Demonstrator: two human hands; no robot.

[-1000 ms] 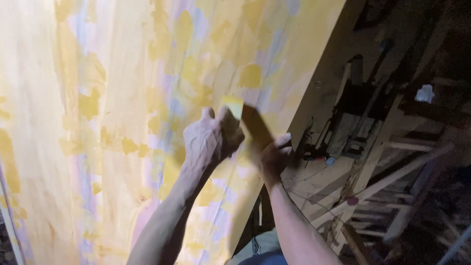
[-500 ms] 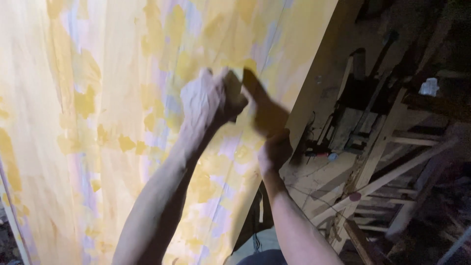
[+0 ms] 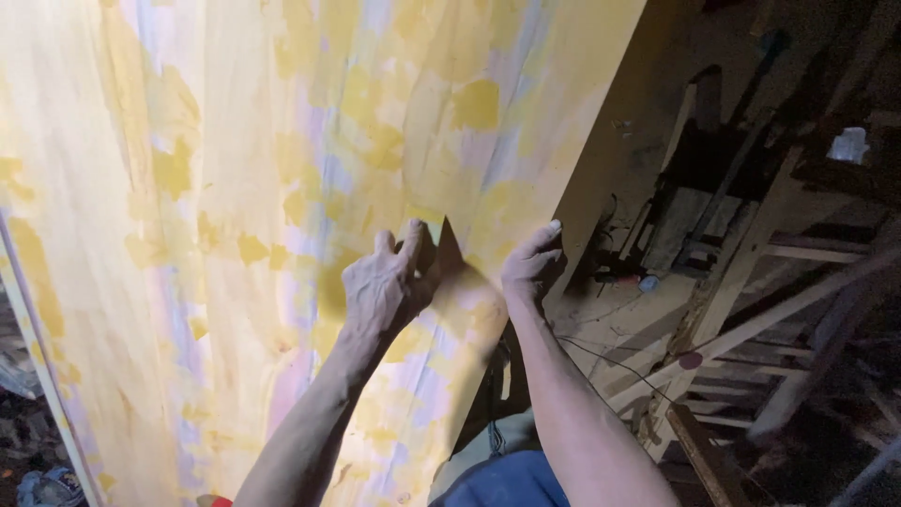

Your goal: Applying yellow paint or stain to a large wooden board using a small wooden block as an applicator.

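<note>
At far left, a pale strip (image 3: 38,347) runs along the edge of a big board (image 3: 235,188) that fills most of the view and leans away to the upper right. Its face is light wood, smeared with yellow filler patches (image 3: 477,103) and faint violet streaks, brightly lit against a dark room. Low on the board, the left hand (image 3: 383,286) presses against the surface with its fingers curled around a small yellow-edged scraper (image 3: 434,228), of which only a corner shows above the knuckles; a sharp dark shadow falls just right of it. Just beside that, the right hand (image 3: 531,266) rests on the board near its right edge, fingers bent and loose, thumb up, gripping nothing. Both forearms rise from the bottom of the frame, over blue cloth (image 3: 507,479). Right of the board, the room is dim: a dusty floor (image 3: 610,324), thin cables, and a jumble of wooden slats and frames (image 3: 751,319) stacked and leaning in shadow, with a small white object (image 3: 848,145) near the upper right.
</note>
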